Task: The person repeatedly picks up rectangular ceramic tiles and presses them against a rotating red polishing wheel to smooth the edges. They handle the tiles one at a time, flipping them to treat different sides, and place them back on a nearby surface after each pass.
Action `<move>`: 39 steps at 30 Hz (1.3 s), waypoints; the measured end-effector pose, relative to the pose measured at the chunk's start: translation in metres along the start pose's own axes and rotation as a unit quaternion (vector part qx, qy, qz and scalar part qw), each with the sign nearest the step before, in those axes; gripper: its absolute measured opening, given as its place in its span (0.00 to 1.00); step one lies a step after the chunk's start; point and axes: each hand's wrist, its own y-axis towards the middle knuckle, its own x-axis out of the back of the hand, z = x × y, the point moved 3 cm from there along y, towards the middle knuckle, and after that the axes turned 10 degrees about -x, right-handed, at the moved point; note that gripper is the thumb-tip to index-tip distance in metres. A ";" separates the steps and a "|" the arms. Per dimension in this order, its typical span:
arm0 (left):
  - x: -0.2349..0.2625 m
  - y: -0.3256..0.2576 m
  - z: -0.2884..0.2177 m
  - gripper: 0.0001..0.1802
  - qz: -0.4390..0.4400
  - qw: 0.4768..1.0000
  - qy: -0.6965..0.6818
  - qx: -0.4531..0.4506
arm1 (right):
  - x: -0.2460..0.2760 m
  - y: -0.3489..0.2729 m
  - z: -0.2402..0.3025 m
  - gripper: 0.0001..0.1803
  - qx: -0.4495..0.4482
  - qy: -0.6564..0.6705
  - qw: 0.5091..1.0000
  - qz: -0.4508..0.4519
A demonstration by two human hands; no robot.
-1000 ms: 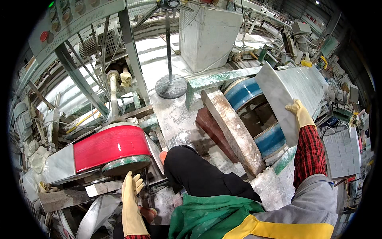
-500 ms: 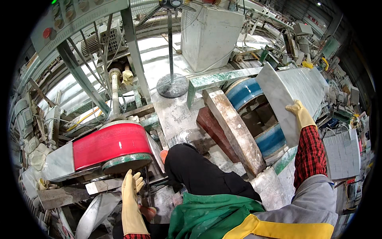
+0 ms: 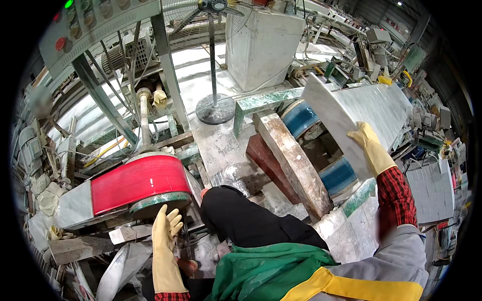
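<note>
While right grip point(image 3: 370, 146) holds slab point(image 3: 335, 124) | left grip point(image 3: 164, 241) hangs near red belt point(image 3: 139, 183)

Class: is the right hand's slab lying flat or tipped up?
Tipped up: the slab slants steeply, its face showing, with the right hand gripping its edge.

Two hands point(image 3: 164, 236) point(image 3: 370, 146), one handheld slab point(image 3: 335, 128), one red belt point(image 3: 138, 183), one fan point(image 3: 214, 5)
</note>
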 end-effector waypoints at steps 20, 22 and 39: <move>-0.067 0.005 -0.074 0.39 0.131 0.880 -0.349 -0.296 | -0.089 -0.301 0.370 0.22 0.763 0.139 0.621 -0.110; -0.052 0.003 -0.080 0.32 0.051 0.880 -0.400 -0.249 | -0.093 -0.327 0.381 0.15 0.781 0.187 0.548 -0.235; 0.029 0.038 -0.102 0.24 -0.047 0.806 -0.546 -0.223 | -0.165 -0.230 0.394 0.28 0.077 0.597 0.525 0.601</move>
